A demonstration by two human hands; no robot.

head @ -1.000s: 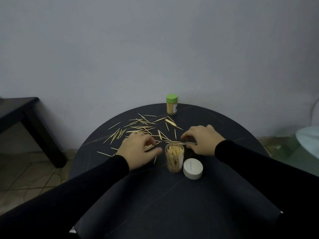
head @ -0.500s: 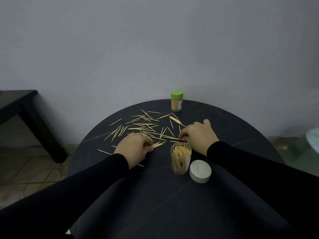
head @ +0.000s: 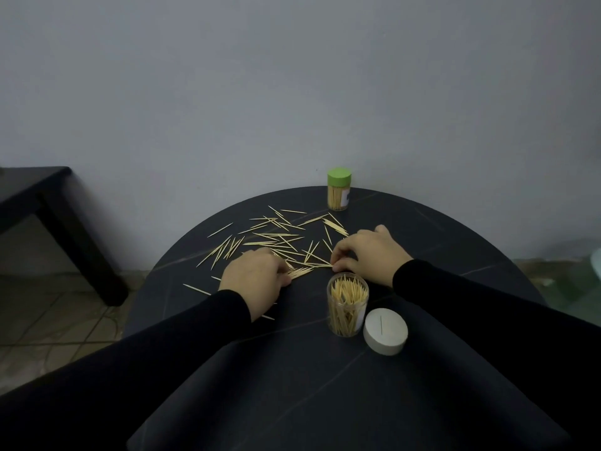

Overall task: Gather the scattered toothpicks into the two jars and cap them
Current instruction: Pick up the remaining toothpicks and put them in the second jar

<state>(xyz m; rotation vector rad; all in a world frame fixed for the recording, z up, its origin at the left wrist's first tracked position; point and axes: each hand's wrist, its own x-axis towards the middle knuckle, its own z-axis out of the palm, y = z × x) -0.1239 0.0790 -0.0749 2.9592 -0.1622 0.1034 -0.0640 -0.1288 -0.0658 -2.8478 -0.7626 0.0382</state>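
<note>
Both hands barely shifted, left hand (head: pixel 253 278) grip apparently bunching toothpicks (head: pixel 279 237), right hand (head: pixel 367 252) pinching one.

Thin pale wooden toothpicks (head: pixel 279 237) lie scattered at frame centre. Open clear plastic jar (head: pixel 347 309) stands upright, part-filled, white round cap (head: pixel 385 331) touching its right. Green-capped clear jar (head: pixel 339 193) stands upright, upper centre.

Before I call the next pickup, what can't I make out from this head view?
- Left hand: its back hides the fingertips, so how many toothpicks it grips is unclear.
- Right hand: fingertips pinch at toothpicks; count too small to tell.
- Green-capped jar: label too small to read.
- Table: near edge hidden by dark sleeves.
- White cap: a thin line on top, too small to identify.
</note>
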